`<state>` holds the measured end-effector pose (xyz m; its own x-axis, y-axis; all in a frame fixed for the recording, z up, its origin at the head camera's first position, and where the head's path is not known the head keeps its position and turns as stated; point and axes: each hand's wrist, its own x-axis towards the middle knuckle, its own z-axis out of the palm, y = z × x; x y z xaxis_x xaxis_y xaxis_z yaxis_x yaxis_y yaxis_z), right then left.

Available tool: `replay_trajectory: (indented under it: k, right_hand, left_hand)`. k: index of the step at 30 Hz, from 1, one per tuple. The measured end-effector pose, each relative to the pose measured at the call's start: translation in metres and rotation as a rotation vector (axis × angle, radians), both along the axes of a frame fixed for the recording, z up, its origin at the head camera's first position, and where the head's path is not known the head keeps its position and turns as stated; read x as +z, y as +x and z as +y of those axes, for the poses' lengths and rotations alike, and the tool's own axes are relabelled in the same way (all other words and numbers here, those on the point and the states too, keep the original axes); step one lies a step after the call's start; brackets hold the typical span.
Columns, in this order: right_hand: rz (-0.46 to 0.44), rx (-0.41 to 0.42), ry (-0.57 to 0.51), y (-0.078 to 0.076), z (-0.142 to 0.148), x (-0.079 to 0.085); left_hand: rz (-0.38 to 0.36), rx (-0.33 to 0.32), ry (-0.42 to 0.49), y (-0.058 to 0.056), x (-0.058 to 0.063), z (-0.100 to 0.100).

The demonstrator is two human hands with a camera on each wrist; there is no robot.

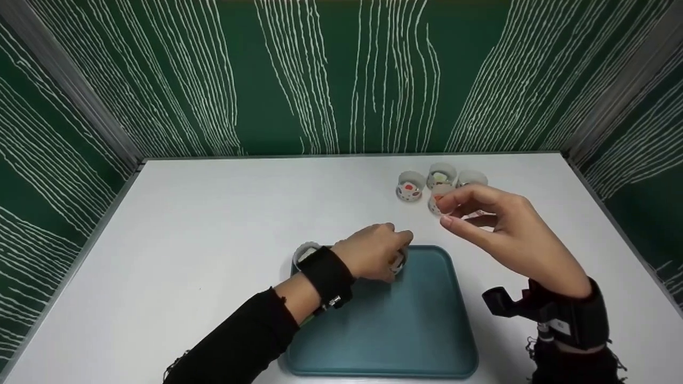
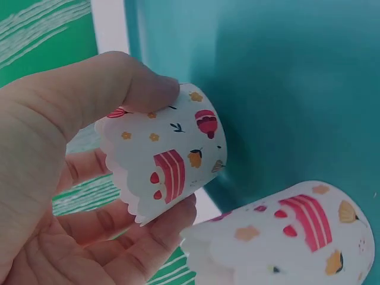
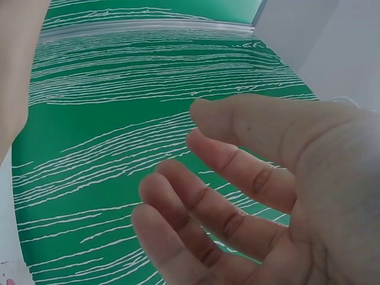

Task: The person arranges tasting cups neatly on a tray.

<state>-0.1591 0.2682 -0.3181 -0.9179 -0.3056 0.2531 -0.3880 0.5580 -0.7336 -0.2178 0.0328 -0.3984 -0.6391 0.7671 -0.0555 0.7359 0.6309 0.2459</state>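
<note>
My left hand (image 1: 371,253) grips a white paper baking cup (image 2: 172,148) printed with cake slices and small flowers, thumb on one side and fingers on the other. That cup is at the far edge of the teal tray (image 1: 395,330); the head view shows only a bit of it past the fingers. Beside it on the tray is a second printed baking cup (image 2: 285,237). At the tray's far left corner, a baking cup (image 1: 305,250) shows partly behind my left wrist. Holding nothing, my right hand (image 1: 512,234) hovers with loosely bent fingers, nearest to the cups at the back right.
Several more baking cups stand grouped on the white table (image 1: 213,240), among them one with a red print (image 1: 410,188) and one behind it (image 1: 441,175). My right hand partly covers the group. Green walls (image 1: 288,80) with white streaks enclose the table's back and sides.
</note>
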Motion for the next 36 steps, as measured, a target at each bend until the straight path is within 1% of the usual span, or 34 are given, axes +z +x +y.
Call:
replay_trajectory:
  k: [5,11,18,24,26,30,34,36]
  right_hand:
    - [-0.026,0.004,0.006,-0.002,-0.003,0.0]
    - [-0.027,0.003,0.007,-0.004,-0.004,0.0]
    - [-0.025,0.007,-0.002,-0.005,-0.004,-0.001]
    - [-0.021,0.007,-0.004,-0.006,-0.001,-0.003]
    - [-0.021,0.006,-0.005,-0.006,0.0,-0.003]
    - [-0.023,0.002,-0.006,-0.008,0.0,-0.004]
    - [-0.027,0.004,-0.012,-0.009,0.0,-0.005]
    - [-0.027,0.003,-0.011,-0.009,0.0,-0.005]
  left_hand:
    - [-0.029,0.007,-0.02,0.0,-0.003,0.0]
    - [-0.008,0.016,-0.025,0.0,-0.006,-0.002]
    - [-0.01,0.021,-0.023,0.0,-0.008,-0.002]
    - [0.009,0.021,-0.021,0.0,-0.008,-0.003]
    - [0.02,0.02,-0.01,0.0,-0.008,-0.004]
    - [0.015,0.035,0.037,0.0,-0.003,-0.008]
    - [-0.014,0.072,0.106,0.001,0.004,-0.013]
    - [-0.024,0.1,0.155,0.002,0.008,-0.018]
